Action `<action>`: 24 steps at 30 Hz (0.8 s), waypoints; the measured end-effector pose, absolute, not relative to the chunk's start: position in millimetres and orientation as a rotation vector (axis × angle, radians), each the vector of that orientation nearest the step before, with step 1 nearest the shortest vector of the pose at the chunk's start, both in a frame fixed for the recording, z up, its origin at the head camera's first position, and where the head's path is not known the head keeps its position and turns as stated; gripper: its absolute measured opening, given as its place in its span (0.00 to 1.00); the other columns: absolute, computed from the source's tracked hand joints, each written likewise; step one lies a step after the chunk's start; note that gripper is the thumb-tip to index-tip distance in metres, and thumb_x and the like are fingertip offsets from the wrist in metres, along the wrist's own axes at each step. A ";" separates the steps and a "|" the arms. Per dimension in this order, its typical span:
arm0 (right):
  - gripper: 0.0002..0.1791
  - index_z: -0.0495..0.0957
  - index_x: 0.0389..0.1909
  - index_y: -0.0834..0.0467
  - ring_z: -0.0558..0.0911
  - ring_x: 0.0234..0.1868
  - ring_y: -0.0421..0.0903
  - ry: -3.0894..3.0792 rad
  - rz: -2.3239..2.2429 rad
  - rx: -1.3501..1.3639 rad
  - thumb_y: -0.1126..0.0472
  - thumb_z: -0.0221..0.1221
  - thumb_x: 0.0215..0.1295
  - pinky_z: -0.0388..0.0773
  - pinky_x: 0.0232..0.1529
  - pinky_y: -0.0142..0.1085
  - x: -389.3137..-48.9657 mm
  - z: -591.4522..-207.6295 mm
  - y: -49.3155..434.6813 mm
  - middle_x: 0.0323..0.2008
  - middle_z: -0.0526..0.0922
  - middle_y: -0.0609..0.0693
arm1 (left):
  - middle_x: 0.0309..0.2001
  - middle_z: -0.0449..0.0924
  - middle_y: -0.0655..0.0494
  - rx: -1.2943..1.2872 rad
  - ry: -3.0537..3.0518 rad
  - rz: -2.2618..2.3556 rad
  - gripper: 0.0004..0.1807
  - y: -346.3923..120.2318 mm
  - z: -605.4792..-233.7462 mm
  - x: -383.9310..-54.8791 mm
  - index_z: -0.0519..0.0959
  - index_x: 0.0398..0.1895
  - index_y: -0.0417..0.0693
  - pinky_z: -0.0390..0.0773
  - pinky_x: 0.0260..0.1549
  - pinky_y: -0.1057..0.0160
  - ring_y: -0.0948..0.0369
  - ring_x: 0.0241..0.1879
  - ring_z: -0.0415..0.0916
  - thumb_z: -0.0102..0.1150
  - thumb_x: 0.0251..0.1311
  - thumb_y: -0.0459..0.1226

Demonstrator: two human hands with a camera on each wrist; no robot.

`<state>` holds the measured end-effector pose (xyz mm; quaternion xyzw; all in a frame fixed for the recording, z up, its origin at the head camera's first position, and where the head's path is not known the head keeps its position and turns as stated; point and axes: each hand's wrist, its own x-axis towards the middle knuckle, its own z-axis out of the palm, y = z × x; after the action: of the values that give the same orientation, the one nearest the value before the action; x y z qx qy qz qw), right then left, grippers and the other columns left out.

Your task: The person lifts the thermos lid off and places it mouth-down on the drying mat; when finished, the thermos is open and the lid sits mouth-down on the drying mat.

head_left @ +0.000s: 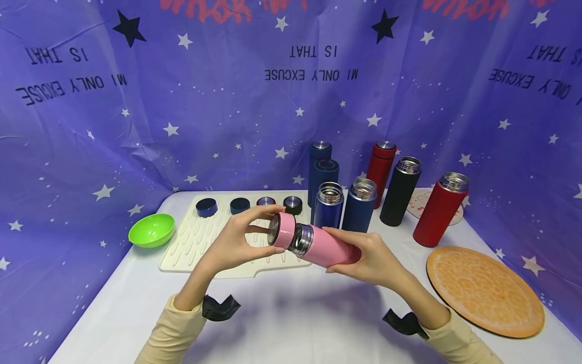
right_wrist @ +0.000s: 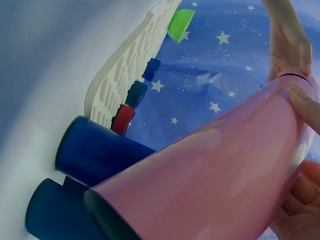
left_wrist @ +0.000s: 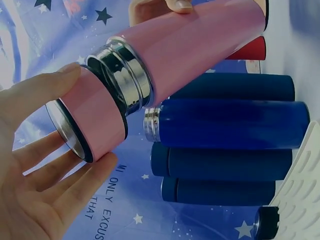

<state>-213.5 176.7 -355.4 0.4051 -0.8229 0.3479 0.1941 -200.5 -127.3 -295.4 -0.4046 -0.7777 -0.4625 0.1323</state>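
Observation:
My left hand (head_left: 232, 242) pinches a pink bottle lid (head_left: 286, 230) between thumb and fingers. Right beside the lid is the bare steel neck of a pink thermos bottle (head_left: 329, 247), tilted in the air over the table with its mouth toward the left. My right hand (head_left: 375, 258) grips that bottle round its body. In the left wrist view the lid (left_wrist: 95, 112) sits askew at the bottle's mouth; whether they touch I cannot tell. The bottle (right_wrist: 215, 170) fills much of the right wrist view, its dark base nearest.
Several loose lids, one a dark blue lid (head_left: 206, 207), lie on a white ridged mat (head_left: 186, 247). A green bowl (head_left: 152, 230) stands at the left. Behind my right hand stand several bottles, including a lidless black bottle (head_left: 400, 194) and red bottle (head_left: 438, 212). An orange round mat (head_left: 486, 290) lies at right.

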 end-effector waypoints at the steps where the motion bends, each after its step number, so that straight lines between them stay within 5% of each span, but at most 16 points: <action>1: 0.40 0.77 0.60 0.51 0.83 0.42 0.41 -2.303 0.980 1.134 0.50 0.78 0.41 0.83 0.41 0.37 -214.2 -356.3 176.6 0.49 0.83 0.44 | 0.54 0.77 0.45 -1.159 -2.261 -1.341 0.38 -128.6 -295.8 -200.8 0.71 0.60 0.35 0.83 0.43 0.55 0.52 0.51 0.76 0.76 0.42 0.27; 12: 0.44 0.77 0.59 0.55 0.84 0.44 0.41 -2.237 1.021 1.116 0.49 0.80 0.36 0.82 0.43 0.34 -219.2 -358.0 176.9 0.50 0.83 0.47 | 0.58 0.76 0.52 -1.010 -2.331 -1.293 0.39 -169.9 -338.2 -227.7 0.73 0.62 0.42 0.81 0.45 0.65 0.56 0.54 0.76 0.78 0.41 0.34; 24: 0.43 0.78 0.58 0.56 0.83 0.45 0.43 -2.237 1.087 1.080 0.53 0.80 0.36 0.83 0.43 0.36 -215.5 -361.5 179.9 0.50 0.83 0.47 | 0.56 0.77 0.51 -0.796 -2.446 -1.283 0.36 -206.4 -361.4 -243.3 0.75 0.61 0.48 0.82 0.44 0.61 0.55 0.51 0.77 0.77 0.46 0.40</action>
<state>-215.5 179.9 -361.5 0.3891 -0.8061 0.3916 0.2134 -243.3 -206.4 -361.4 -0.2744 -0.8434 -0.4424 0.1331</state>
